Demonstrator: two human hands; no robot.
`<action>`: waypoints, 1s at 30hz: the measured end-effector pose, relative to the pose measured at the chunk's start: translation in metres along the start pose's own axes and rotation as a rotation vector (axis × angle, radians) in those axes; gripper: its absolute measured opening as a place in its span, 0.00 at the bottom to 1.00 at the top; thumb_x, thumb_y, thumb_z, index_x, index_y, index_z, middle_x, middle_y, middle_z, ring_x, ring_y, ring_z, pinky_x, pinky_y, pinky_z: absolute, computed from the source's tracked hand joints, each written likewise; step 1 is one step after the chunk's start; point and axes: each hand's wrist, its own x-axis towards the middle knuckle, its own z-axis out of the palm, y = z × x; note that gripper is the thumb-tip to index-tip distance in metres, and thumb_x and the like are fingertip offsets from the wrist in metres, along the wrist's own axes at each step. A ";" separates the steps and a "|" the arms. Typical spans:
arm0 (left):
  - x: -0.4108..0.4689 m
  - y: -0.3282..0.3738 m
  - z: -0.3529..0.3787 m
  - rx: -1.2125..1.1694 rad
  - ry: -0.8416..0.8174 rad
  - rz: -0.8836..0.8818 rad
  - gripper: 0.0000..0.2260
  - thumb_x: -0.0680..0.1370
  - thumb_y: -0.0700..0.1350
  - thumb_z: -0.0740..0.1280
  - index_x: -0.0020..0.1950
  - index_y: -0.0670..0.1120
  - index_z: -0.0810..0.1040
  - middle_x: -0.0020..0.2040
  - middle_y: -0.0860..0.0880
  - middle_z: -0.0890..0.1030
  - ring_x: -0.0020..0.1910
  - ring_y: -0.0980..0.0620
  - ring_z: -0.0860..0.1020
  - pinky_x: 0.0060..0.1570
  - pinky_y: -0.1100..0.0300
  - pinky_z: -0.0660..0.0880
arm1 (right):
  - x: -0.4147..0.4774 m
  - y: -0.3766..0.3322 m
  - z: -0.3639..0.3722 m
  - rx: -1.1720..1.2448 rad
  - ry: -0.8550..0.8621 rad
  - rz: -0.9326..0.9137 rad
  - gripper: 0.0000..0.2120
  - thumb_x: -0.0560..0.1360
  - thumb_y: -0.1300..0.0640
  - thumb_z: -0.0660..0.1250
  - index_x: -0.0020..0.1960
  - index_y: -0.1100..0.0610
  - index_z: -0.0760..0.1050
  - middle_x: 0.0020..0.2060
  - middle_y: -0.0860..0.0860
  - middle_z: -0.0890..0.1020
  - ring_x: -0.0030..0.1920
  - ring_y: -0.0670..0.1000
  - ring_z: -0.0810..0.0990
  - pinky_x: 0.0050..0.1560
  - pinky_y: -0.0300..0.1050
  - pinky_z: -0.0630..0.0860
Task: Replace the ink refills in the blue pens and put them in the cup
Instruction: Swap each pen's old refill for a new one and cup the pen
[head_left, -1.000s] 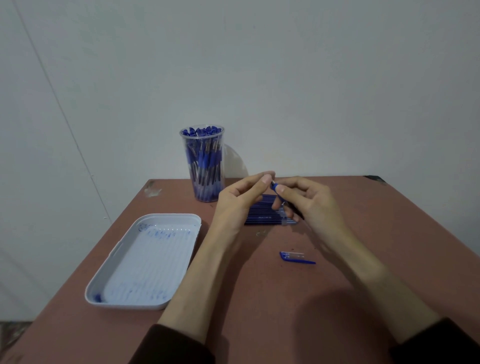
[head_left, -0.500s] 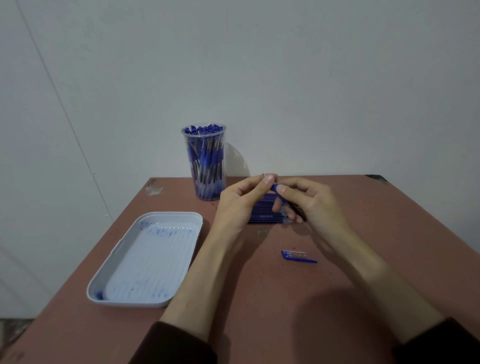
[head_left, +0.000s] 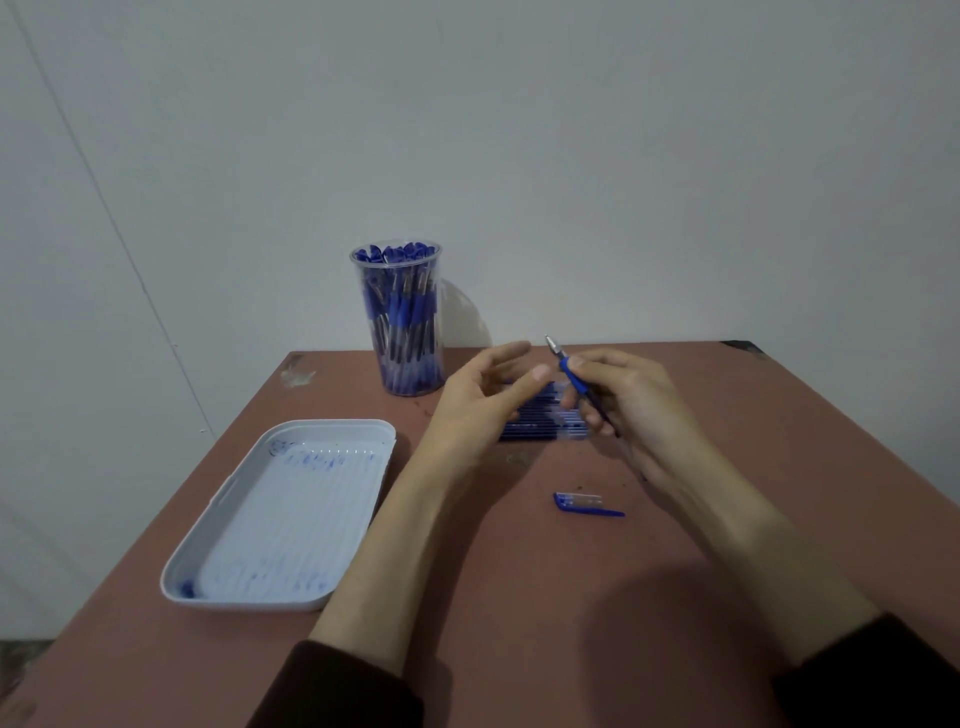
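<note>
1. The right hand (head_left: 631, 410) grips a blue pen (head_left: 571, 375) to the right of the cup (head_left: 402, 332). Its fingers (head_left: 592, 364) curl round the barrel with the metal tip raised, probably to keep that end free.
2. The left hand (head_left: 478, 410), between the cup and the pen, holds nothing, and its fingers (head_left: 511, 352) are loosely spread beside the tip.
3. The refills (head_left: 540, 428) lie in a row on the desk (head_left: 519, 597), right of the cup and under both hands, within reach.
4. The cap (head_left: 582, 505) lies right of the cup and nearer the person, so this pen is likely not ready to go in.
5. The tray (head_left: 223, 525), left of the cup, is ink-smeared; I cannot identify the blue speck in its near corner.
6. The cup is packed with upright pens.
</note>
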 end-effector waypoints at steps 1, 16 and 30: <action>-0.003 0.002 0.000 0.036 -0.032 -0.004 0.11 0.75 0.41 0.69 0.57 0.45 0.78 0.46 0.55 0.80 0.41 0.66 0.78 0.40 0.69 0.73 | 0.001 0.001 -0.002 -0.011 0.049 -0.004 0.06 0.76 0.61 0.64 0.41 0.59 0.78 0.28 0.54 0.78 0.24 0.48 0.66 0.25 0.40 0.60; 0.002 -0.014 -0.009 0.452 0.090 0.065 0.09 0.69 0.40 0.76 0.39 0.51 0.79 0.38 0.49 0.82 0.35 0.57 0.77 0.38 0.65 0.75 | -0.001 0.009 -0.011 -0.571 0.150 -0.380 0.09 0.72 0.63 0.65 0.44 0.49 0.79 0.35 0.44 0.79 0.36 0.43 0.76 0.37 0.38 0.72; 0.004 -0.011 -0.013 0.409 0.133 0.091 0.11 0.70 0.39 0.75 0.39 0.52 0.77 0.36 0.54 0.80 0.35 0.59 0.77 0.34 0.73 0.71 | -0.006 0.009 -0.009 -0.887 0.021 -0.508 0.11 0.69 0.62 0.64 0.42 0.46 0.76 0.39 0.43 0.79 0.45 0.45 0.74 0.46 0.43 0.71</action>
